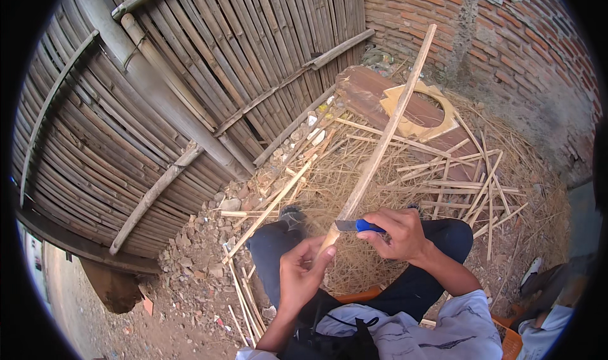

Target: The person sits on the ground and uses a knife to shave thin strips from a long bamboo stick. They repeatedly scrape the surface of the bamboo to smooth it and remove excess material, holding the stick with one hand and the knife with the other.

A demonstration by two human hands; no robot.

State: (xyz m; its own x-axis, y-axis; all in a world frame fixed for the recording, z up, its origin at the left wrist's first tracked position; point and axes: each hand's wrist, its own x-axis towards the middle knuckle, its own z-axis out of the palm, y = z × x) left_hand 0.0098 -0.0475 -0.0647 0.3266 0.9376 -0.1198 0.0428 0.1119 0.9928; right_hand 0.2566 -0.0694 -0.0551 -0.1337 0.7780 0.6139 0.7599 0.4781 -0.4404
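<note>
A long split bamboo strip point(380, 151) slants away from me, its near end between my knees. My left hand point(304, 268) is closed round that near end, thumb along its side. In my right hand point(399, 234) is a knife point(367, 225) with a blue handle, gripped in closed fingers. The knife's flat blade point(346, 225) lies across the bamboo just beyond my left hand, touching it. Where the strip's lowest tip ends is hidden by my left hand.
Bamboo slats point(475, 186) lie crisscrossed on a heap of shavings point(532, 189). Beyond is a brown board point(367, 97) with a cut-out cardboard piece point(456, 116). A bamboo wall point(190, 56) stands left, a brick wall point(532, 37) right. Another person's leg point(544, 284) shows at right.
</note>
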